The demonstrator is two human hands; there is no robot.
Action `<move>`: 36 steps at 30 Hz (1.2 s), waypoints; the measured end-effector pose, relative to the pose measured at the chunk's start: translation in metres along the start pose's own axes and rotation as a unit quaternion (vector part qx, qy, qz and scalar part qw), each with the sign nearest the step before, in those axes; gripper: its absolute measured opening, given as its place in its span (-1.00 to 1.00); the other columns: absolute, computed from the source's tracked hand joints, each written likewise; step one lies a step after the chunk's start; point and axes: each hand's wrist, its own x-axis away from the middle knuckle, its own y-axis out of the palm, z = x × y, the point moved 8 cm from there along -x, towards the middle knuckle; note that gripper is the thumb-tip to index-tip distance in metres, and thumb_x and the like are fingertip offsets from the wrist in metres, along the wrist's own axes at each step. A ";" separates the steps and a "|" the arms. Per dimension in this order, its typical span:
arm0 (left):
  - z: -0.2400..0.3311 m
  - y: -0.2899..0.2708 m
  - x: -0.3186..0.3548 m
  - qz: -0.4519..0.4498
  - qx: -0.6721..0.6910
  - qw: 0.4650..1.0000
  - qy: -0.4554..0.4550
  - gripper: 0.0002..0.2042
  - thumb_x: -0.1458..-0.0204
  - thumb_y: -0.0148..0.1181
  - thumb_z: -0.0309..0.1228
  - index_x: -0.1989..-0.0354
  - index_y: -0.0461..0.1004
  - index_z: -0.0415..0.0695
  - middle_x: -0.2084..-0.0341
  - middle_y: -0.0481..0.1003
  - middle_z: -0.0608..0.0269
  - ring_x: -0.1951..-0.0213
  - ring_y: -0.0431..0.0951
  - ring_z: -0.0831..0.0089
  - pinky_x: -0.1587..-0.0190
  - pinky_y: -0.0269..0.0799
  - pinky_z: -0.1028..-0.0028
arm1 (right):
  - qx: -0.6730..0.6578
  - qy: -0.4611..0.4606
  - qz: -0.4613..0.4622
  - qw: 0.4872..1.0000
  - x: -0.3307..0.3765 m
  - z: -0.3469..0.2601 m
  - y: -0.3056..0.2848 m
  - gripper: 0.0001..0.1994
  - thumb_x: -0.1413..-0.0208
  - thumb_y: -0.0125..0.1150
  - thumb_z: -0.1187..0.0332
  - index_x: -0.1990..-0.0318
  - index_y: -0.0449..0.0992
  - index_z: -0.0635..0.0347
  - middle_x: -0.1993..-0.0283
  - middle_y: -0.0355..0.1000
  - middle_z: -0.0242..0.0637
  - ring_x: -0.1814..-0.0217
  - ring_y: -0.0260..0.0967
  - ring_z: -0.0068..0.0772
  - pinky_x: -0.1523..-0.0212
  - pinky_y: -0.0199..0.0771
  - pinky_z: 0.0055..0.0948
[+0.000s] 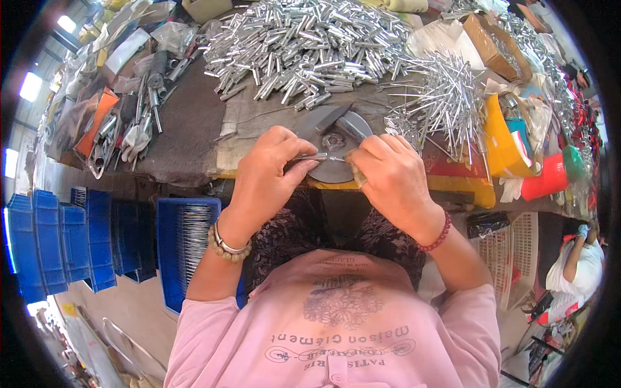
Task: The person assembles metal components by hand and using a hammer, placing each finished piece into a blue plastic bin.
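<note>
Both of my hands meet over a round grey disc at the table's near edge. My left hand is closed, pinching a short silver metal tube between thumb and fingers. From the other side, my right hand pinches a thin metal rod, its end meeting or nearly meeting the tube's end. Whether the rod goes inside the tube is too small to tell. Behind the fingers, a dark blade-like piece lies across the disc. A large heap of silver tubes spreads beyond it.
Thin metal rods lie heaped at the right, beside a yellow container and a red one. A cardboard box stands behind. Below left are a blue bin of metal pieces and stacked blue bins. Another person is far right.
</note>
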 end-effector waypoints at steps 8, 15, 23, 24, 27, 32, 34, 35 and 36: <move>0.009 -0.001 -0.003 0.036 -0.038 0.995 0.087 -0.87 -0.11 0.49 -0.48 0.19 0.72 -0.14 0.31 0.55 0.16 0.22 0.61 0.11 0.19 0.52 0.21 | -0.008 -0.015 -0.001 1.000 -0.002 -0.003 0.002 -0.95 -0.08 0.36 0.50 0.31 0.62 0.13 0.26 0.43 -0.30 0.13 0.47 -0.19 0.02 0.50 -0.19; 0.010 -0.005 0.001 0.048 -0.063 0.991 0.106 -0.87 -0.10 0.50 -0.47 0.18 0.72 -0.13 0.30 0.55 0.17 0.23 0.62 0.11 0.20 0.52 0.22 | -0.007 -0.038 -0.012 0.999 -0.005 -0.006 0.005 -0.95 -0.06 0.32 0.47 0.31 0.60 0.14 0.24 0.44 -0.31 0.12 0.48 -0.20 0.01 0.50 -0.19; 0.008 -0.002 0.009 0.038 -0.080 0.992 0.090 -0.82 -0.12 0.47 -0.55 0.11 0.74 -0.15 0.27 0.53 0.15 0.21 0.61 0.19 0.13 0.53 0.33 | -0.010 -0.077 -0.003 0.997 -0.006 -0.014 0.012 -0.95 -0.02 0.26 0.45 0.34 0.59 0.09 0.23 0.43 -0.33 0.10 0.48 -0.24 0.02 0.50 -0.22; 0.013 -0.005 0.009 0.054 -0.083 0.990 0.102 -0.84 -0.10 0.49 -0.52 0.15 0.73 -0.10 0.27 0.55 0.17 0.25 0.62 0.14 0.20 0.53 0.25 | -0.013 -0.072 -0.005 0.997 -0.005 -0.014 0.015 -0.95 -0.04 0.27 0.43 0.33 0.61 0.08 0.21 0.45 -0.34 0.07 0.49 -0.25 0.00 0.51 -0.22; 0.012 -0.004 0.014 0.056 -0.093 0.991 0.085 -0.84 -0.11 0.49 -0.52 0.14 0.73 -0.10 0.27 0.55 0.17 0.26 0.62 0.15 0.21 0.54 0.27 | -0.033 -0.036 0.046 0.998 0.003 -0.009 0.000 -0.92 -0.06 0.28 0.41 0.29 0.64 0.08 0.19 0.46 -0.34 0.04 0.50 -0.25 -0.03 0.53 -0.25; 0.012 -0.003 0.016 0.057 -0.065 0.993 0.087 -0.85 -0.13 0.49 -0.54 0.13 0.72 -0.13 0.28 0.54 0.16 0.27 0.61 0.16 0.21 0.53 0.28 | -0.008 0.207 0.075 0.975 0.042 0.086 -0.056 -0.91 -0.15 0.42 0.45 0.20 0.74 0.09 0.23 0.64 -0.22 0.18 0.65 -0.09 0.14 0.66 -0.19; 0.010 0.000 0.012 0.042 -0.059 0.995 0.073 -0.82 -0.14 0.42 -0.63 0.10 0.71 -0.20 0.26 0.51 0.11 0.23 0.58 0.20 0.14 0.49 0.36 | -0.003 0.257 0.031 0.966 0.063 0.110 -0.063 -0.91 -0.15 0.43 0.45 0.19 0.74 0.11 0.20 0.63 -0.22 0.16 0.64 -0.06 0.13 0.64 -0.20; 0.010 0.000 0.010 0.041 -0.057 0.995 0.074 -0.82 -0.14 0.42 -0.63 0.10 0.71 -0.20 0.26 0.51 0.11 0.23 0.58 0.20 0.14 0.49 0.36 | -0.011 0.268 0.013 0.963 0.071 0.118 -0.059 -0.91 -0.14 0.44 0.44 0.20 0.74 0.12 0.19 0.62 -0.22 0.15 0.63 -0.05 0.12 0.64 -0.20; 0.009 0.001 0.008 0.044 -0.057 0.995 0.072 -0.82 -0.14 0.42 -0.64 0.10 0.71 -0.19 0.26 0.51 0.10 0.23 0.58 0.19 0.14 0.48 0.36 | -0.009 0.270 0.013 0.963 0.074 0.119 -0.058 -0.91 -0.14 0.44 0.44 0.20 0.74 0.12 0.19 0.62 -0.22 0.15 0.63 -0.05 0.12 0.64 -0.20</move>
